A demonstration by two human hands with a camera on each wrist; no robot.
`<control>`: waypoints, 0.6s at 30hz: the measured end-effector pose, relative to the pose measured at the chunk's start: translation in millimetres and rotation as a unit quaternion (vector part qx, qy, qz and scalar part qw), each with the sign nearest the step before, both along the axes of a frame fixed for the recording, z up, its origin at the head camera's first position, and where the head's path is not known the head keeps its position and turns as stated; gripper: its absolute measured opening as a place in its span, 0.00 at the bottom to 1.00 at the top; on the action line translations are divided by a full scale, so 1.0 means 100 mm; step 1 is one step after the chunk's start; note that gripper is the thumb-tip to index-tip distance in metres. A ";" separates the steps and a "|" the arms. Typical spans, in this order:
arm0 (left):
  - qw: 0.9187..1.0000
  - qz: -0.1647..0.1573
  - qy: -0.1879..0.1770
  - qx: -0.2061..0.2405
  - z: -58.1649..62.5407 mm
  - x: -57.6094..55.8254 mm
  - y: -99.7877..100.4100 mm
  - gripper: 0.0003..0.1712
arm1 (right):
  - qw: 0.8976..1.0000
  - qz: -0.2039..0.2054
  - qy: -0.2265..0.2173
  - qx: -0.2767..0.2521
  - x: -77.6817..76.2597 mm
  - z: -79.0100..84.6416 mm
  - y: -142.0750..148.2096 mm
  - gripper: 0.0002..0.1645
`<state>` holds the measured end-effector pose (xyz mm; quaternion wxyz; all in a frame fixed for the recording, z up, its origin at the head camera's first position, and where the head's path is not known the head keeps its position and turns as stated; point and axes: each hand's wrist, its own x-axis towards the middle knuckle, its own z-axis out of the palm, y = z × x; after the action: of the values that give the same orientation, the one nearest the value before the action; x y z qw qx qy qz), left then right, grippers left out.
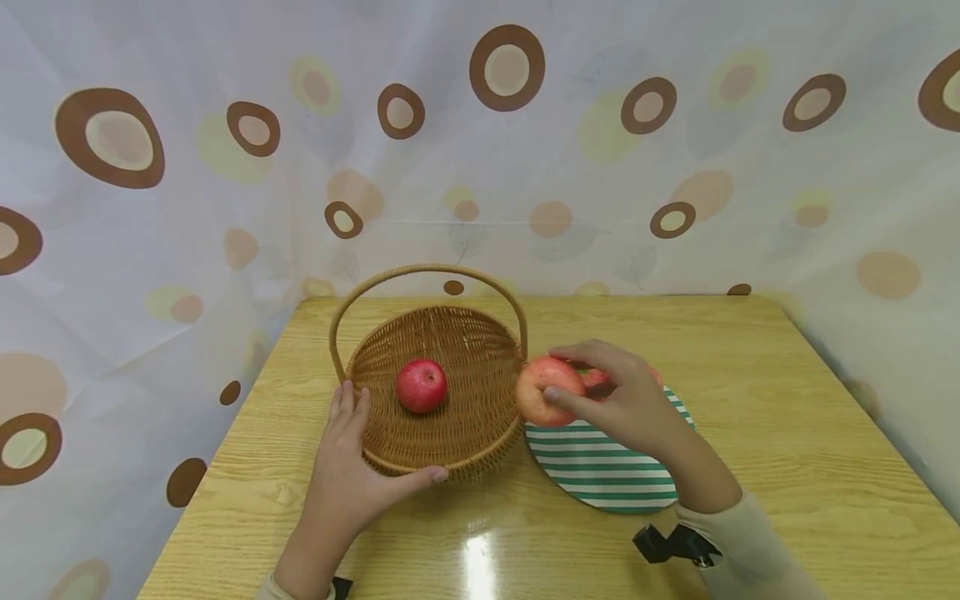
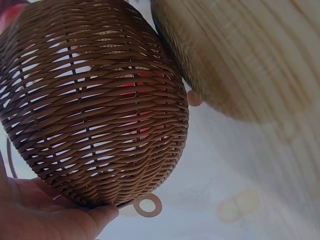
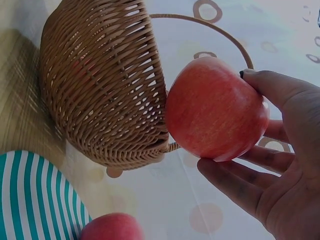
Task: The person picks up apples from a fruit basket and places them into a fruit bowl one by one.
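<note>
A brown wicker basket [image 1: 465, 417] with a tall arched handle holds one dark red apple [image 1: 422, 387]. My left hand [image 1: 356, 471] lies against the basket's near left side, fingers spread at the rim and thumb stretched along the front edge. In the left wrist view, that hand [image 2: 55, 212] touches the woven wall [image 2: 100, 115]. My right hand [image 1: 633, 400] pinches a pale red-yellow apple [image 1: 551, 392] between thumb and fingers, right by the basket's right rim. The right wrist view shows this apple [image 3: 217, 110] beside the basket's rim, above the table.
Right of the basket lies a round green-and-white striped mat [image 1: 600, 475]. Red fruit [image 1: 597, 382] on it is partly hidden behind my right hand; an apple [image 3: 114, 229] shows there in the right wrist view. A patterned curtain [image 1: 480, 167] surrounds the wooden table [image 1: 795, 467].
</note>
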<state>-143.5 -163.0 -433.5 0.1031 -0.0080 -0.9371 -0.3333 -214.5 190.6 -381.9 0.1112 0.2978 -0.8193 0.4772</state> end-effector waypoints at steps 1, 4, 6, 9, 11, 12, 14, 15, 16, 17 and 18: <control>1.000 0.000 0.000 0.000 0.00 0.00 0.00 0.89 | 1.000 -0.003 0.007 0.004 0.00 -0.01 0.02 0.27; 1.000 0.002 -0.001 -0.002 0.00 0.00 0.01 0.88 | 1.000 -0.011 0.020 0.016 -0.01 -0.04 0.07 0.27; 1.000 0.002 -0.001 -0.002 0.00 0.00 0.01 0.88 | 1.000 -0.010 0.022 0.018 -0.01 -0.07 0.10 0.27; 1.000 0.001 0.000 -0.002 0.00 0.00 0.01 0.88 | 1.000 -0.003 0.004 0.013 -0.01 -0.12 0.14 0.28; 1.000 0.001 0.000 -0.003 0.00 0.00 0.00 0.88 | 1.000 0.004 0.000 0.011 -0.02 -0.15 0.17 0.27; 1.000 0.001 0.000 -0.004 0.00 0.00 0.00 0.88 | 1.000 0.007 0.000 0.011 -0.02 -0.17 0.19 0.27; 1.000 0.001 -0.001 -0.004 0.00 0.00 0.01 0.88 | 1.000 0.013 -0.003 0.010 -0.02 -0.20 0.23 0.27; 1.000 0.001 -0.002 -0.004 0.00 0.00 0.01 0.88 | 1.000 0.015 0.001 0.012 -0.03 -0.22 0.25 0.27; 1.000 0.001 -0.002 -0.005 0.00 0.00 0.01 0.88 | 1.000 0.015 0.005 0.015 -0.03 -0.23 0.27 0.27; 1.000 0.002 -0.003 -0.005 0.00 0.00 0.00 0.88 | 1.000 0.013 0.006 0.019 -0.03 -0.24 0.29 0.28; 1.000 0.002 -0.004 -0.006 0.00 0.00 0.00 0.88 | 1.000 0.011 0.007 0.022 -0.03 -0.25 0.31 0.28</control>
<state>-143.4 -162.7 -433.1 0.1003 -0.0056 -0.9394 -0.3278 -217.5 221.9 -407.1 0.1049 0.3121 -0.8256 0.4583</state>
